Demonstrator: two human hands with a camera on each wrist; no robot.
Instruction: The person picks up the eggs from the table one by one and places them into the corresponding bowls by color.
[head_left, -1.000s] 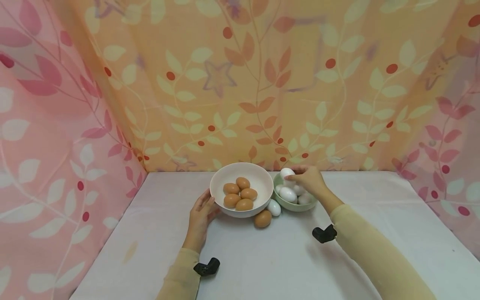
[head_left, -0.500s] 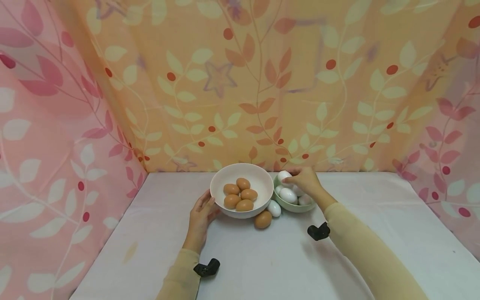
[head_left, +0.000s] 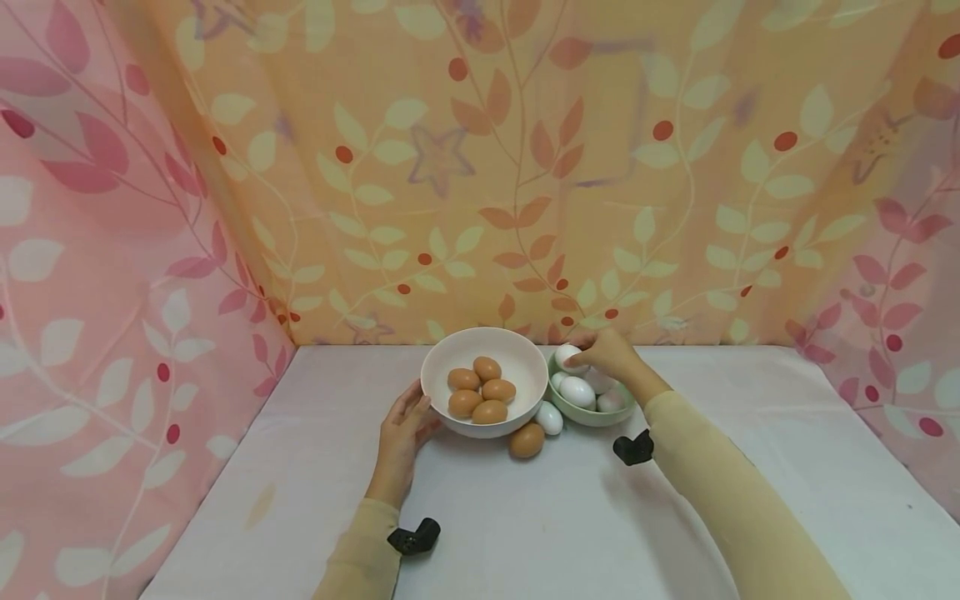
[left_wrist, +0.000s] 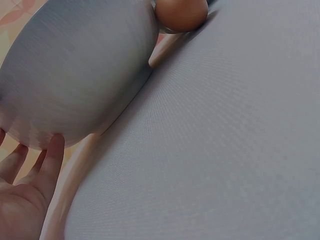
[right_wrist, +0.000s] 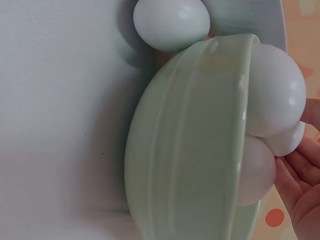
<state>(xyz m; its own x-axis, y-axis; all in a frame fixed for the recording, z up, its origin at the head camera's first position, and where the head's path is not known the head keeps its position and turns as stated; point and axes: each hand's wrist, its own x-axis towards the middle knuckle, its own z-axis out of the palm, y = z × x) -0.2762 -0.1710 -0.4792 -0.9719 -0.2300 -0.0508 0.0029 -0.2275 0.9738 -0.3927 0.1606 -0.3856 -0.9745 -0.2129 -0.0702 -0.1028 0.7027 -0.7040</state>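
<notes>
Several brown eggs lie in a white bowl. My left hand rests its fingers against that bowl's left outer wall; in the left wrist view the fingertips touch the wall from below. To the right, a light green bowl is heaped with white eggs. At its back left, my right hand pinches a white egg between thumb and fingers, among the others. In the right wrist view the green bowl hides part of the eggs, and the fingers are partly out of frame.
A brown egg and a white egg lie on the white tablecloth in front of where the two bowls meet. Patterned curtains stand behind the table and at its sides.
My right hand has moved slightly left and down with the white egg, lowering it into the heap in the green bowl. The left hand and white bowl have stayed put.
</notes>
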